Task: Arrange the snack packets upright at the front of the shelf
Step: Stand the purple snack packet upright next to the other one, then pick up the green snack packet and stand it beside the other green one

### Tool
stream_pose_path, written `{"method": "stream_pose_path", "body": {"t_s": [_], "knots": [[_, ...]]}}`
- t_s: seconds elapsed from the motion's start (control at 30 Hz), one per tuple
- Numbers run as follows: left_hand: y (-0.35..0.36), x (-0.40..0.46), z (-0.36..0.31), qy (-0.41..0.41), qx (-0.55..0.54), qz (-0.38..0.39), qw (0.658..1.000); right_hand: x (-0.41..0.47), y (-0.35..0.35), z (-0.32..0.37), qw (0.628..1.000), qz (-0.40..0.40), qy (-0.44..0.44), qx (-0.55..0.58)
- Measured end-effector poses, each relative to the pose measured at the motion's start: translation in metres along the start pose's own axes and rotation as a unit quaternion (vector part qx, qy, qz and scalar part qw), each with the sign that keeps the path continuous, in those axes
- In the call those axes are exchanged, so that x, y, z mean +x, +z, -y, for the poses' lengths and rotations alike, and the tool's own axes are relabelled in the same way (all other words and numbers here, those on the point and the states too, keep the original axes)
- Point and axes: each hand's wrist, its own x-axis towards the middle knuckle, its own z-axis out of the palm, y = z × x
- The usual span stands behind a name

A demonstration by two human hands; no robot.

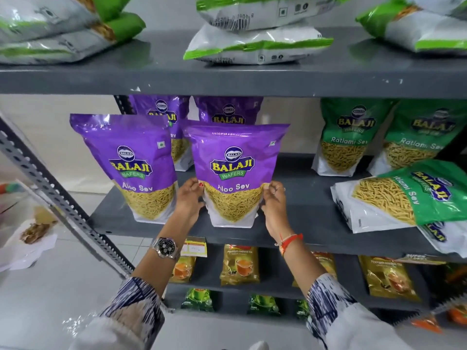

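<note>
A purple Aloo Sev packet [233, 170] stands upright at the front of the grey middle shelf [303, 215]. My left hand [189, 200] grips its left side and my right hand [274, 205] grips its right side. Another purple Aloo Sev packet [129, 162] stands upright just to its left, and two more purple packets [161, 114] stand behind. At the right, a green Ratlami Sev packet [404, 195] lies flat on top of another near the front edge. Two green packets [348, 137] stand upright at the back.
White and green bags [257, 44] lie flat on the upper shelf. Tea packets [238, 265] fill the lower shelves. A perforated metal upright [55, 195] slants at the left, with floor and a loose packet beyond it.
</note>
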Motion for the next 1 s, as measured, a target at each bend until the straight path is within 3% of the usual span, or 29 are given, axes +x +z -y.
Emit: {"method": "stream_pose_path", "body": {"t_s": [0.13,0.3,0.4,0.47,0.6,0.77,0.87,0.93,1.0], "knots": [[-0.004,0.005,0.009,0.005,-0.015,-0.016,1.0,-0.001,0.002,-0.005,1.0,-0.018,-0.012,-0.002],[0.001,-0.013,0.037,0.075,-0.027,-0.122,0.989,-0.012,-0.005,-0.011,1.0,-0.02,-0.015,0.004],[0.017,-0.038,0.055,0.133,0.004,-0.227,0.965,-0.021,-0.02,-0.009,0.996,-0.086,-0.017,0.019],[0.037,-0.056,0.07,0.121,0.009,-0.245,0.962,-0.027,-0.037,-0.004,0.987,-0.15,-0.014,0.051],[0.094,-0.086,0.095,0.035,-0.06,-0.139,0.988,-0.031,-0.092,0.009,0.939,-0.323,0.015,0.12],[0.181,-0.086,0.087,0.067,-0.03,-0.039,0.997,-0.029,-0.167,0.027,0.893,-0.443,0.048,0.062],[0.236,-0.077,0.087,0.144,0.104,0.049,0.983,-0.024,-0.216,0.04,0.89,-0.454,0.05,0.023],[0.266,-0.055,0.089,0.198,0.208,0.098,0.953,-0.022,-0.235,0.046,0.901,-0.424,0.071,0.062],[0.301,-0.03,0.087,0.192,0.303,0.128,0.925,-0.018,-0.25,0.052,0.918,-0.371,0.097,0.099]]}}
